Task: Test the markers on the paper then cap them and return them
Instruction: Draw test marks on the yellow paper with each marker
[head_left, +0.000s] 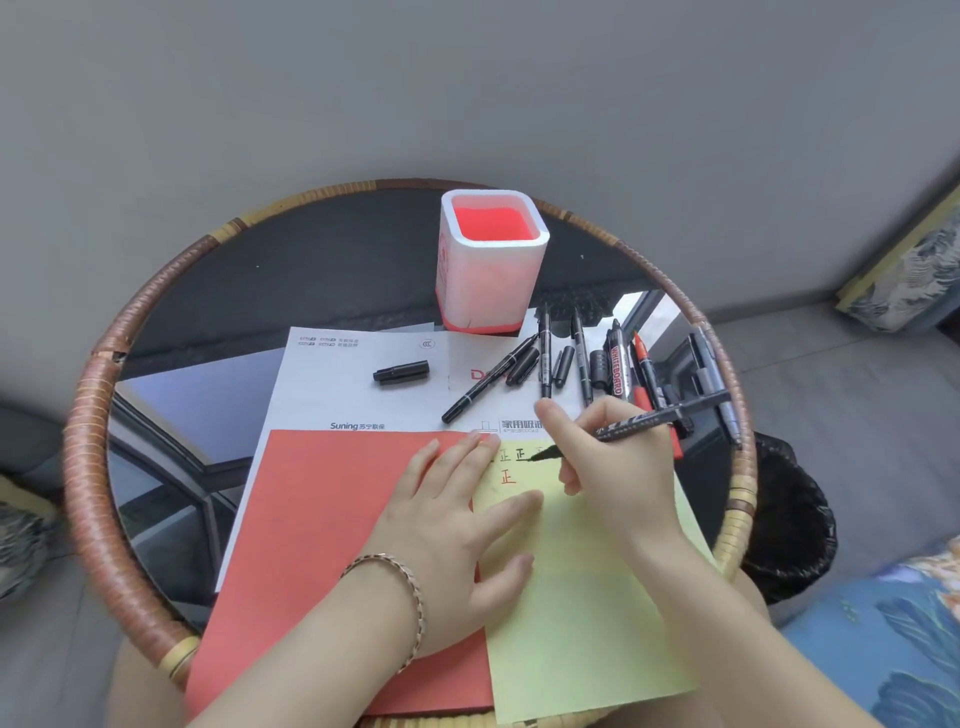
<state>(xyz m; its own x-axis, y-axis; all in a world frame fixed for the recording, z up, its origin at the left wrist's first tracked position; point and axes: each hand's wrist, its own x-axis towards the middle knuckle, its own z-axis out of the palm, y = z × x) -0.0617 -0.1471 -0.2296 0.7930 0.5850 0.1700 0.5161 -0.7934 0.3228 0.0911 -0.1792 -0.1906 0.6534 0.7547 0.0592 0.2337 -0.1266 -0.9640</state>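
Head view: the right hand (613, 457) grips a black marker (649, 421), its tip on the yellow paper (587, 623) beside written characters. The left hand (457, 525) lies flat, fingers straight, pressing that paper and the red sheet (322, 519). 1 loose cap (401, 373) lies on the white sheet (353, 400). Other markers (545, 358) lie near the pen holder (491, 291) on the round surface (88, 415).
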